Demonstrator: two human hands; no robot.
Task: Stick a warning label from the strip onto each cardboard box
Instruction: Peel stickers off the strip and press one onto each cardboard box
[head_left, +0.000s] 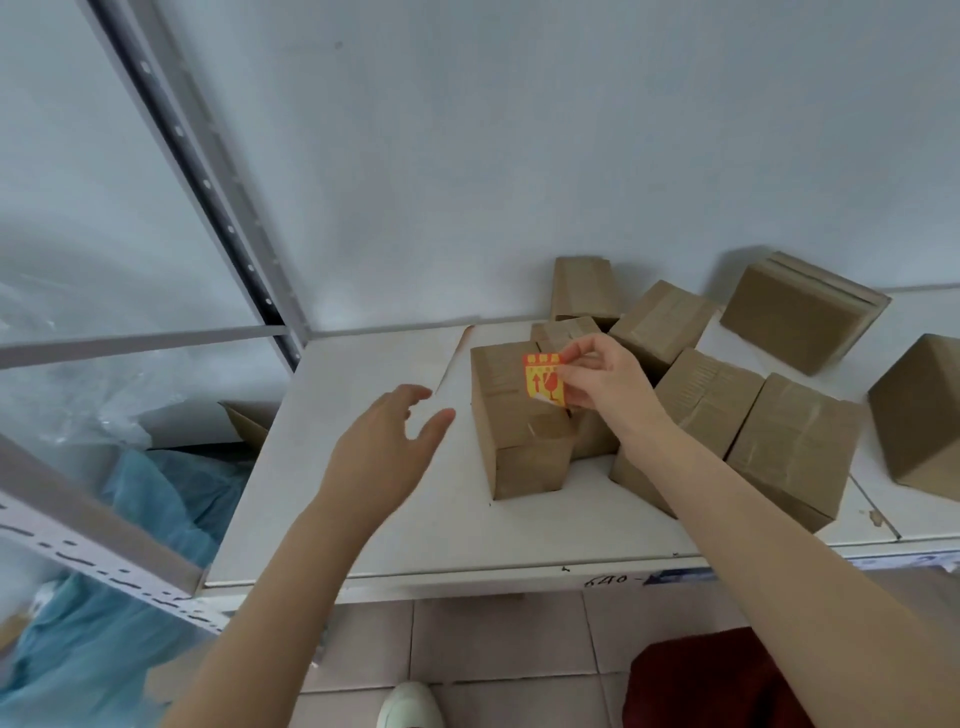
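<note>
One label (542, 379) edge hidden by right hand (608, 376)

A stockroom or packing area: plain cardboard boxes (519, 431) sat crowded on a white bench (363, 493) set against a bare wall (519, 130). Beside it stood perforated metal racking (208, 171) holding goods wrapped in clear plastic (78, 364). A handwritten mark (613, 579) ran along the bench edge, above a tiled floor (493, 639).

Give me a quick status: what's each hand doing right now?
Right hand pinches warning label over the nearest cardboard box. Left hand open, hovering beside it. Nothing visible blocks the box top.
</note>
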